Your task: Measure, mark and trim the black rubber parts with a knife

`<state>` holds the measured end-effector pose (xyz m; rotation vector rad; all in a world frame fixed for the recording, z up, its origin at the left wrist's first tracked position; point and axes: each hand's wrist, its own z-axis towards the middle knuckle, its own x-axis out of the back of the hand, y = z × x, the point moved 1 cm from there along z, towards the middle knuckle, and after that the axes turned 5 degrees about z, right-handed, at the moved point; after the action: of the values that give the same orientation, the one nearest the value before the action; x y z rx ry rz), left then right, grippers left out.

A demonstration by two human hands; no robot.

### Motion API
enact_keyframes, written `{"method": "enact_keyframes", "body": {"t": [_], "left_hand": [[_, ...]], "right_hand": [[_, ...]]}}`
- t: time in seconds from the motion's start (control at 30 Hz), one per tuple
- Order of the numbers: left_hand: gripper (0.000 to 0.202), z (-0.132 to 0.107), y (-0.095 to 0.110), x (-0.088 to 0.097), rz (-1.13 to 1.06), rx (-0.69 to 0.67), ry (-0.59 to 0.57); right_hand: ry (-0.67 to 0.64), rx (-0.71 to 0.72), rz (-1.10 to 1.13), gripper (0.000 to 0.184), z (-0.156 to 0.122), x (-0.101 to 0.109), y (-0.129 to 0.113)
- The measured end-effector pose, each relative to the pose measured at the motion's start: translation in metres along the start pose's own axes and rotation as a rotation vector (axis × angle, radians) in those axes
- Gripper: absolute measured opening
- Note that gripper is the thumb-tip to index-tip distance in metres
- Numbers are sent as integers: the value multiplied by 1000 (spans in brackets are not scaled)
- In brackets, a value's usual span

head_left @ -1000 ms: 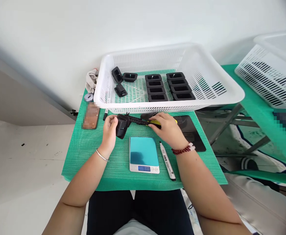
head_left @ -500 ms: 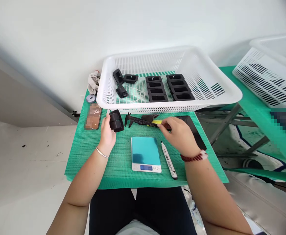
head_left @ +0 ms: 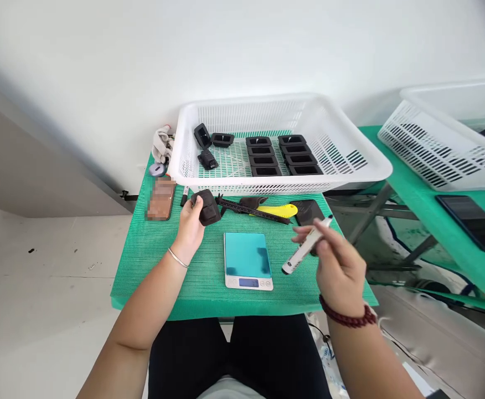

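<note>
My left hand (head_left: 190, 224) is closed around a small black plastic part (head_left: 207, 206), held just above the green mat (head_left: 151, 260) at the left. My right hand (head_left: 336, 263) is raised over the mat's right side and grips a white marker (head_left: 307, 246), tilted with its cap end up. A black caliper (head_left: 253, 209) and a yellow utility knife (head_left: 279, 210) lie between my hands, in front of the basket. A small digital scale (head_left: 247, 259) with a teal platform sits in the middle of the mat.
A white slotted basket (head_left: 350, 160) at the back holds several black parts in rows. A phone (head_left: 160, 198), a black pen and a grey cloth lie at the left. A dark tablet (head_left: 307, 210) lies at the right. A second basket (head_left: 450, 149) stands on the neighbouring table.
My right hand let go of the caliper, picked the white marker up off the mat and lifted it. My left hand kept the black part and turned it slightly.
</note>
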<state>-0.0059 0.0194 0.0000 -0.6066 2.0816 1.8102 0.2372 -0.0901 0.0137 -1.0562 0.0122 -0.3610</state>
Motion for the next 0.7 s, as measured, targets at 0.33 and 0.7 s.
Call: {"method": "enact_keyframes", "body": {"t": [0.33,0.7], "left_hand": [[34,-16,-4,-9,76,-31,-138],[38,-26,-8,-15,150,-10,-252]], "right_hand": [[-23,52,71,15,46,-89,0],[-93,-62,41,16,35,-97,9]]}}
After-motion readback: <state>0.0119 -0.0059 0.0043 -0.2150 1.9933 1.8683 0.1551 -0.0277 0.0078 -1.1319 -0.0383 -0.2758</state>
